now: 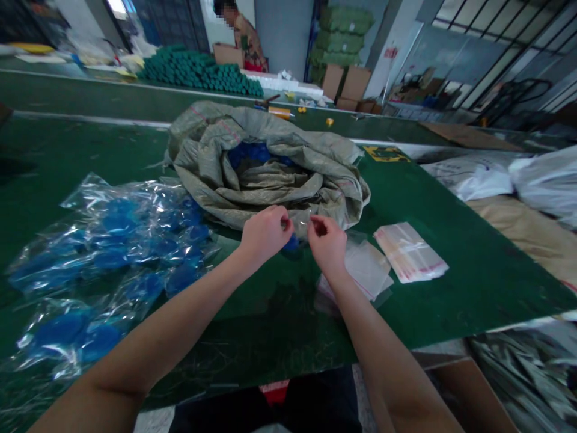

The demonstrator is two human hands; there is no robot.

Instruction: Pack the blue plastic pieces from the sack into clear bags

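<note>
Over the green table, my left hand [267, 233] and my right hand [327, 240] pinch a clear plastic bag [299, 220] between them, thumbs and fingers pressed together. The bag is thin and hard to make out against the sack. A bit of blue [291, 243] shows just below, beside my left hand; whether it is inside the bag I cannot tell. Loose clear bags [367, 270] lie under and beside my right wrist. Left of my left forearm, several blue round pieces [110, 255] lie packed in clear bags.
A large grey-green woven sack [202, 162], with blue pieces [255, 151] inside, lies behind my hands. A stack of clear bags [411, 251] sits at the right. Green rolls [193, 69] and a person [247, 36] are at the far bench. White sacks [478, 174] stand right.
</note>
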